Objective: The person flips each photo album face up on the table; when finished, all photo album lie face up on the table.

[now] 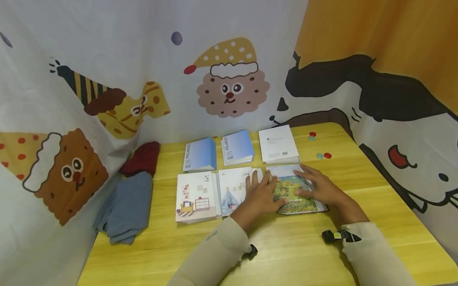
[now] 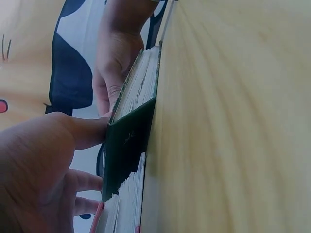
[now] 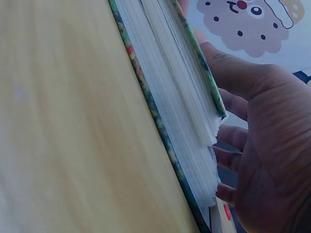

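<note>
The green album (image 1: 294, 198) lies flat on the table (image 1: 286, 258), near end of the right-hand column of albums. My left hand (image 1: 254, 198) spans its left edge: fingers spread and extended, thumb on the cover, nothing clasped. My right hand (image 1: 323, 190) is at its right edge: thumb on the cover, remaining fingers extended along the side, not curled around it.

Adjacent items: the tent album (image 1: 229, 198) is just left of the green album, partly under my left hand; the drawer album (image 1: 195, 202) is left of that. Far row, left to right: two blue albums (image 1: 200, 155), then a white album (image 1: 278, 143). Far right: two red discs (image 1: 327, 155) and two green discs (image 1: 320, 156). Left side: a grey cloth (image 1: 129, 206), with a red cloth (image 1: 143, 159) beyond it.
</note>
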Action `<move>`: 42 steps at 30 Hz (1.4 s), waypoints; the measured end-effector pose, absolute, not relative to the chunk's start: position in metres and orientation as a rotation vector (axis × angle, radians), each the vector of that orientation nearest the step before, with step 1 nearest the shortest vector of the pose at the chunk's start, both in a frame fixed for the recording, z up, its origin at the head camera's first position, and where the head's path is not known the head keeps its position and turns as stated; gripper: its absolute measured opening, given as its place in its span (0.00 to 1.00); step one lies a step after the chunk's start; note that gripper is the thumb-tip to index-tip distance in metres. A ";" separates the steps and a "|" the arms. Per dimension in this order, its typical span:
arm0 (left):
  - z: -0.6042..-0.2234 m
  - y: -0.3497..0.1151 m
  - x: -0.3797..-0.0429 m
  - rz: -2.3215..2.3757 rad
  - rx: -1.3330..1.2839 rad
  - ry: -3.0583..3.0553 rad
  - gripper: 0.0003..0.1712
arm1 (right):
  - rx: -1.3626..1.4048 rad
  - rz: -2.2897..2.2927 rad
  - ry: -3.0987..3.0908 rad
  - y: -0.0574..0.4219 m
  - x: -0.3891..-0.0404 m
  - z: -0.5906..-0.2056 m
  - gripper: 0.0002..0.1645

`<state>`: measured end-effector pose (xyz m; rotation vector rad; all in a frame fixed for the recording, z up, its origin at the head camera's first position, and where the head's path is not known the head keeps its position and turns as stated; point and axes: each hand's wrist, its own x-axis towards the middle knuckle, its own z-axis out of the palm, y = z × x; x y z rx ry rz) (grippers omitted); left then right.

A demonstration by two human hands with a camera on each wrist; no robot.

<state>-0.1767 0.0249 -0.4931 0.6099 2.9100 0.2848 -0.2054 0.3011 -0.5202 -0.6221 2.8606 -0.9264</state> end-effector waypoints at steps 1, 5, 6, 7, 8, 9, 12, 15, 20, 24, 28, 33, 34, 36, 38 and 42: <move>-0.493 0.024 -0.176 0.277 0.612 2.913 0.54 | -0.623 -0.919 2.862 0.300 -0.205 -0.520 0.50; -0.494 0.021 -0.176 0.292 0.630 2.911 0.54 | -0.626 -0.913 2.874 0.299 -0.204 -0.518 0.50; -0.494 0.020 -0.177 0.298 0.636 2.909 0.54 | -0.625 -0.914 2.876 0.299 -0.204 -0.516 0.50; -0.493 0.020 -0.177 0.311 0.641 2.903 0.54 | -0.625 -0.914 2.879 0.299 -0.204 -0.515 0.50; -0.492 0.019 -0.177 0.323 0.646 2.899 0.55 | -0.623 -0.915 2.881 0.299 -0.203 -0.513 0.50; -0.492 0.018 -0.177 0.328 0.648 2.898 0.55 | -0.621 -0.914 2.884 0.299 -0.202 -0.512 0.50; -0.490 0.012 -0.177 0.337 0.638 2.905 0.55 | -0.606 -0.903 2.910 0.299 -0.200 -0.506 0.51; -0.486 0.000 -0.178 0.370 0.611 2.920 0.55 | -0.612 -0.878 2.970 0.297 -0.199 -0.499 0.51; -0.476 -0.029 -0.185 0.414 0.535 2.946 0.56 | -0.605 -0.864 3.050 0.283 -0.201 -0.485 0.49; -0.469 -0.054 -0.194 0.366 0.468 2.984 0.57 | -0.619 -0.856 3.052 0.261 -0.208 -0.474 0.48; -0.464 -0.078 -0.203 0.364 0.407 3.004 0.57 | -0.664 -0.845 3.019 0.235 -0.218 -0.466 0.47; -0.458 -0.107 -0.212 0.354 0.293 3.006 0.58 | -0.716 -0.867 2.944 0.203 -0.228 -0.460 0.49; -0.456 -0.112 -0.215 0.343 0.278 3.011 0.58 | -0.719 -0.872 2.931 0.197 -0.230 -0.459 0.50; -0.453 -0.122 -0.219 0.329 0.247 3.017 0.59 | -0.722 -0.859 2.911 0.184 -0.232 -0.457 0.51; -0.451 -0.132 -0.222 0.318 0.222 3.018 0.60 | -0.727 -0.846 2.895 0.172 -0.234 -0.453 0.52; -0.451 -0.151 -0.230 0.328 0.169 2.975 0.61 | -0.742 -0.800 2.866 0.147 -0.241 -0.449 0.54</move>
